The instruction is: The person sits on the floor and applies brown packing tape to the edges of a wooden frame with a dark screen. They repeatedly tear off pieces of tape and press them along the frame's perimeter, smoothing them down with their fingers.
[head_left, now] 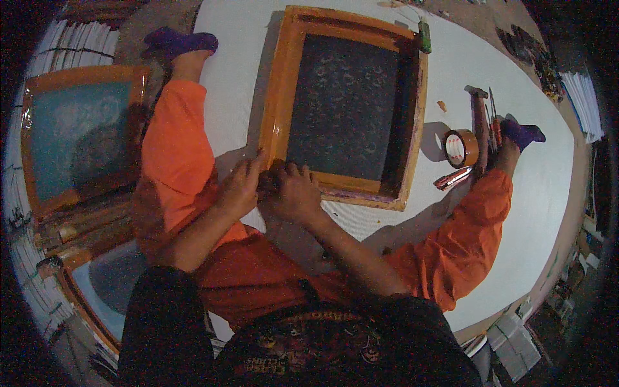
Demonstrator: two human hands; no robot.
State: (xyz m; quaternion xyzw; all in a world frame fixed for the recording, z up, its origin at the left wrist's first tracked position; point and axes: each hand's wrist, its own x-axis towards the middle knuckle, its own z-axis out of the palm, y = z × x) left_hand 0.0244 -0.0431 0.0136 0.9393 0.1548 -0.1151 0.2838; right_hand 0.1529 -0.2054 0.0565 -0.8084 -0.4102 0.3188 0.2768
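A wooden frame [284,97] holds a dark mesh panel [348,109] with rows of faint curved marks. It lies in front of me between my spread legs, and its left rail has a glossy brown surface. At its near left corner, my left hand [242,187] has bent fingers closed against the rail's outer edge. Close beside it, my right hand [295,193] curls its fingers over the same corner. Whatever the fingertips pinch there is hidden by the hands and shadow.
The frame lies on a white board [225,77]. To the right are a brown tape roll [461,148], a red cutter knife [453,178], a hammer [478,116] and a thin screwdriver [495,122]. A green-handled tool [424,37] lies by the far right corner. Another framed screen [84,129] is left.
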